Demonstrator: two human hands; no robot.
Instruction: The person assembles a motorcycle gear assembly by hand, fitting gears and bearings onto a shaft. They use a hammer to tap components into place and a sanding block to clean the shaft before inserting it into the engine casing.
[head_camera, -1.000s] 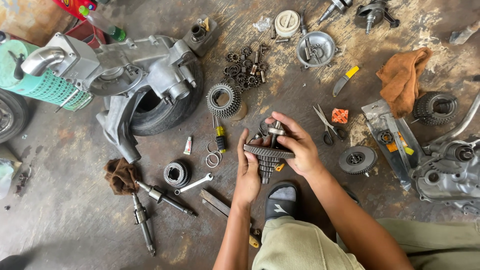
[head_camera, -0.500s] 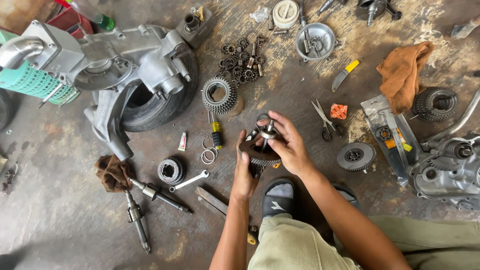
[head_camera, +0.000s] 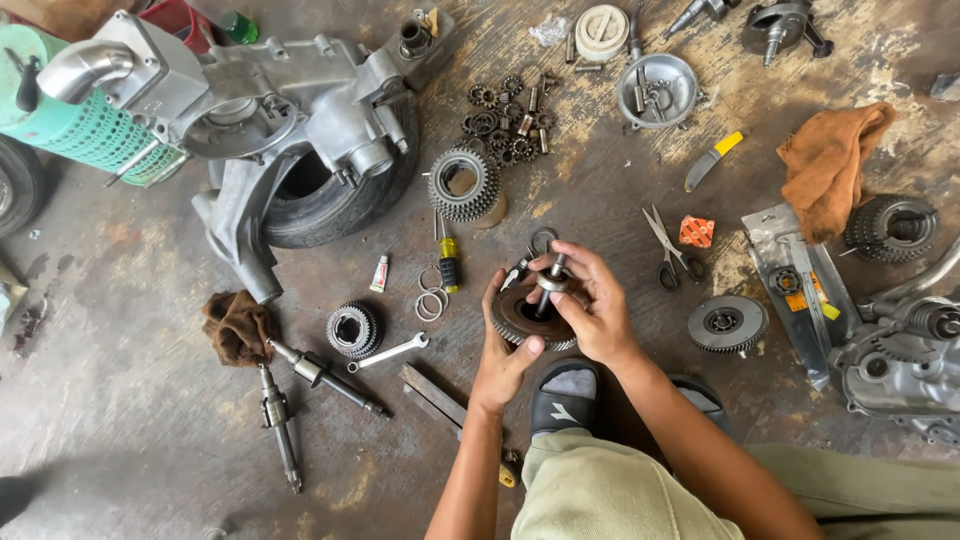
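Your left hand (head_camera: 503, 345) cups the toothed gear cluster (head_camera: 530, 320) from below, above your sandal (head_camera: 565, 390); your right hand (head_camera: 590, 305) pinches its central shaft (head_camera: 548, 285). Likely heavy, rigid, oily: support the rim, not the teeth.

An engine casing (head_camera: 290, 120) lies on the stained concrete floor (head_camera: 120, 400), propped over a black tyre (head_camera: 330, 205). Right of the casing: a toothed gear ring (head_camera: 462, 185), then a cluster of small sprockets (head_camera: 505, 120), then a metal bowl (head_camera: 657, 90). Farther right: scissors (head_camera: 672, 248) and an orange rag (head_camera: 830, 165). Below the casing: a brown rag (head_camera: 238, 325), two steel shafts (head_camera: 300, 380) and a spanner (head_camera: 390, 352).
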